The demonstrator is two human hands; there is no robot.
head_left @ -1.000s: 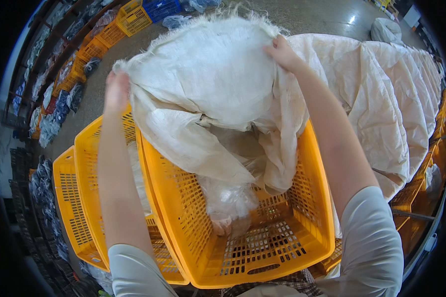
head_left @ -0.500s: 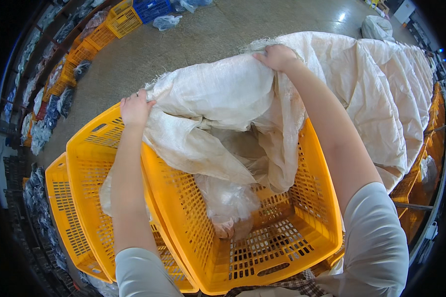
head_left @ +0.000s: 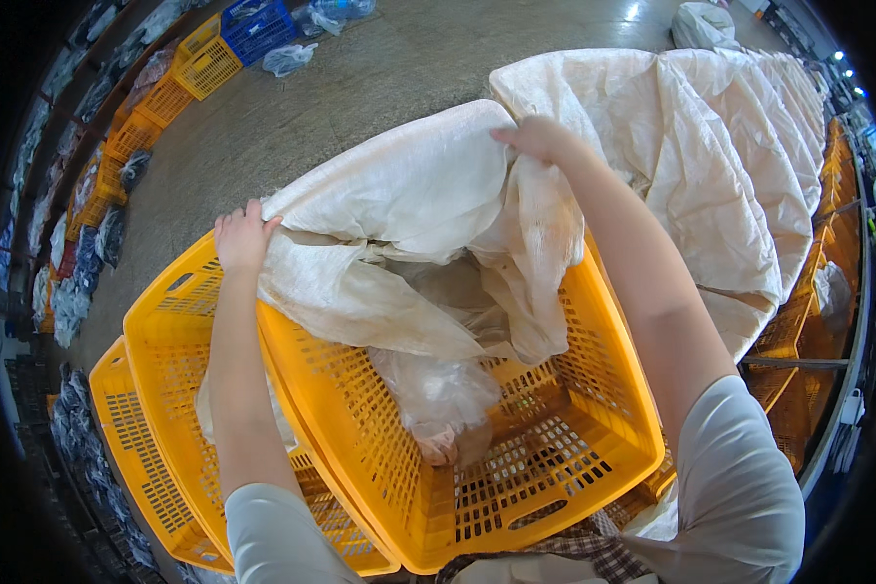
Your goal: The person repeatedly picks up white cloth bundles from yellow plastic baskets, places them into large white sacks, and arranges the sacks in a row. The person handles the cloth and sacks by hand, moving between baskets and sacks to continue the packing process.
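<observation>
This looks like a warehouse or sorting hall. A wide bare concrete floor (head_left: 360,88) stretches out beyond the fingers. Far off to the left of the fingers, yellow crates (head_left: 156,107) and a blue crate (head_left: 258,24) stand in a row along shelves stuffed with bagged goods (head_left: 73,282). To the right of the fingers, big white sacks (head_left: 740,146) line up over more orange crates (head_left: 798,331).

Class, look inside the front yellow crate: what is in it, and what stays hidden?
Inside the crate hangs the white sack, held by both hands, and a clear plastic bag reaching the crate floor. The bag's contents are hidden.
</observation>
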